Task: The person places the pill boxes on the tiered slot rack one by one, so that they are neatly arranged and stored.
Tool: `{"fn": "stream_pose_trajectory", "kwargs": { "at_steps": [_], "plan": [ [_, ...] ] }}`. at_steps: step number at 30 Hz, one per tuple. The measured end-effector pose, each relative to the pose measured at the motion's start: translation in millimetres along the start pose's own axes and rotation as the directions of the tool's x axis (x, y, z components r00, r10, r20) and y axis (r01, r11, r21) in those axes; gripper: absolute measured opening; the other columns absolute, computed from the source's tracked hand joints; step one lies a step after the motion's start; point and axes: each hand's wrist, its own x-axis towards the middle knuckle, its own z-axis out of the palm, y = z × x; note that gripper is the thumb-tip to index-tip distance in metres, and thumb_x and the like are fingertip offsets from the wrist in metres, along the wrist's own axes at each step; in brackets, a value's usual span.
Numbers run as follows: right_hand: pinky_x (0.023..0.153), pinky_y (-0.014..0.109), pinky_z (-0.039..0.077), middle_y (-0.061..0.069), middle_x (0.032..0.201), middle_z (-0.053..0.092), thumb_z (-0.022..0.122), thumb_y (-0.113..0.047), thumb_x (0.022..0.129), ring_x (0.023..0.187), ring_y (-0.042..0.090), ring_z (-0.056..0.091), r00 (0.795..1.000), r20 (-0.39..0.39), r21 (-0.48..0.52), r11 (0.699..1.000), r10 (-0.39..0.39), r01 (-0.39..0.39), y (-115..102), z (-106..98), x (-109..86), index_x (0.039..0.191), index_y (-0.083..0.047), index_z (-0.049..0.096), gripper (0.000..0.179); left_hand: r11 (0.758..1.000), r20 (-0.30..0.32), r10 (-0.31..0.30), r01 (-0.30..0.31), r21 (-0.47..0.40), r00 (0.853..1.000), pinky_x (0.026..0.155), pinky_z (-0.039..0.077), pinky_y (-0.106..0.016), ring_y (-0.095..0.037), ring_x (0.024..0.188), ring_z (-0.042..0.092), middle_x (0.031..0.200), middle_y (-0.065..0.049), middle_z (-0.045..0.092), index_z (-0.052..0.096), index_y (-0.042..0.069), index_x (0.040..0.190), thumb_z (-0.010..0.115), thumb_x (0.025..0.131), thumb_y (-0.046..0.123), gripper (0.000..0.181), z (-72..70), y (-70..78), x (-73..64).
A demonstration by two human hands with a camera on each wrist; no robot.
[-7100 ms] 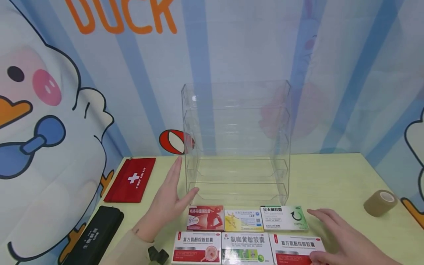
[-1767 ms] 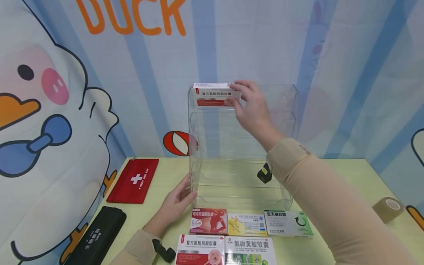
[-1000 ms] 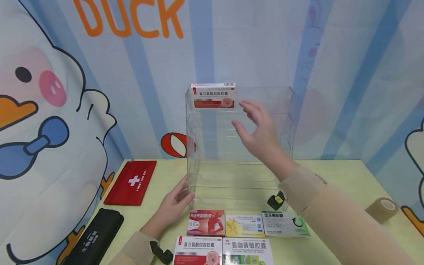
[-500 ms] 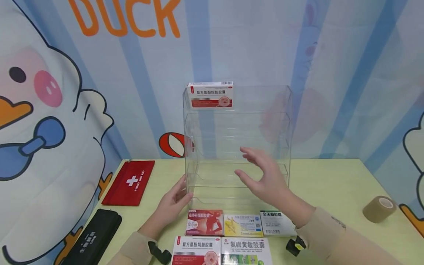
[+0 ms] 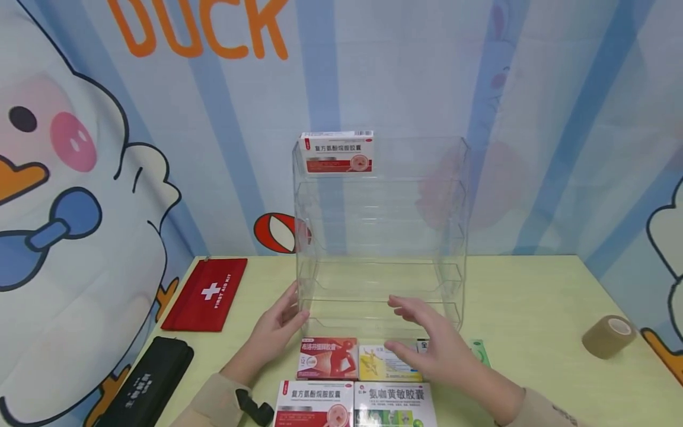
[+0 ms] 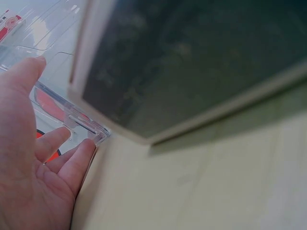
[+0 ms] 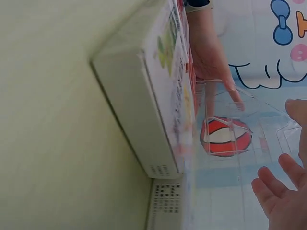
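Note:
A clear acrylic display rack with several tiers stands on the table. My left hand holds its lower left side, thumb in front and fingers along the side; the left wrist view shows the fingers against its clear edge. A red-and-white medicine box stands upright at the left of the top tier. My right hand hovers with nothing in it over the back row, partly covering a yellow-and-white box and a green-and-white box. Left of these lies a red box.
In the front row lie another red-and-white box and a white-and-green box. At left are a red first aid pouch and a black case. A tan tape roll sits at right. A printed cloth hangs behind.
My right hand put the right-hand front red-and-white box on the top tier, let go and came down over the back row. My left hand moved onto the rack's side and stays there.

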Motion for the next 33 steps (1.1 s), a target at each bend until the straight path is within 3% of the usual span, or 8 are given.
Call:
{"fn": "stream_pose_trajectory", "kwargs": {
  "at_steps": [6,15,22,25,33],
  "plan": [
    [0.106,0.045,0.065,0.002,0.15,0.07,0.088,-0.034,0.096,0.131,0.023,0.072,0.992,0.08,-0.055,0.994,0.099,-0.095,-1,5,-24.1,0.16,-0.018,0.055,0.074,1.0,0.002,0.014,-0.014,-0.012,1.0,0.125,0.049,-0.055,-0.042,0.155,0.054,0.174,-0.014,0.048,0.027,0.037,0.176,0.069,0.11,0.037,0.079,0.3,0.1,-0.2],
    [0.115,0.055,0.059,-0.008,0.154,0.067,0.086,-0.048,0.096,0.144,0.021,0.065,0.968,0.151,-0.105,0.977,0.201,-0.187,1,8,-44.7,0.162,-0.021,0.054,0.078,1.0,0.004,-0.008,0.008,-0.002,1.0,0.125,0.049,-0.055,-0.04,0.157,0.052,0.174,-0.009,0.048,0.027,0.045,0.174,0.07,0.109,0.042,0.078,0.5,0.0,-0.1],
    [0.111,0.052,0.062,-0.006,0.153,0.067,0.084,-0.05,0.097,0.139,0.024,0.068,0.964,0.189,-0.077,0.982,0.186,-0.174,7,9,-51.6,0.159,-0.018,0.057,0.074,1.0,0.008,-0.003,0.003,-0.002,1.0,0.126,0.048,-0.056,-0.04,0.157,0.052,0.174,-0.009,0.048,0.026,0.047,0.174,0.07,0.109,0.042,0.078,-1.6,1.1,0.8],
    [0.11,0.043,0.062,-0.01,0.154,0.065,0.081,-0.058,0.097,0.137,0.02,0.067,0.941,0.247,-0.074,0.973,0.23,-0.218,8,8,-54.0,0.158,-0.023,0.058,0.075,1.0,0.018,0.006,-0.006,-0.008,1.0,0.127,0.048,-0.056,-0.04,0.157,0.052,0.174,-0.009,0.048,0.026,0.048,0.173,0.069,0.109,0.042,0.078,-1.3,1.6,1.8],
    [0.116,0.043,0.059,-0.006,0.163,0.058,0.08,-0.07,0.091,0.146,0.031,0.06,0.866,0.428,-0.058,0.964,0.258,-0.258,9,1,-57.4,0.161,-0.032,0.056,0.083,1.0,0.011,-0.001,0.001,-0.008,1.0,0.126,0.048,-0.055,-0.04,0.158,0.051,0.175,-0.009,0.047,0.026,0.046,0.174,0.069,0.109,0.041,0.078,-1.5,1.5,0.2]
  ]
}}
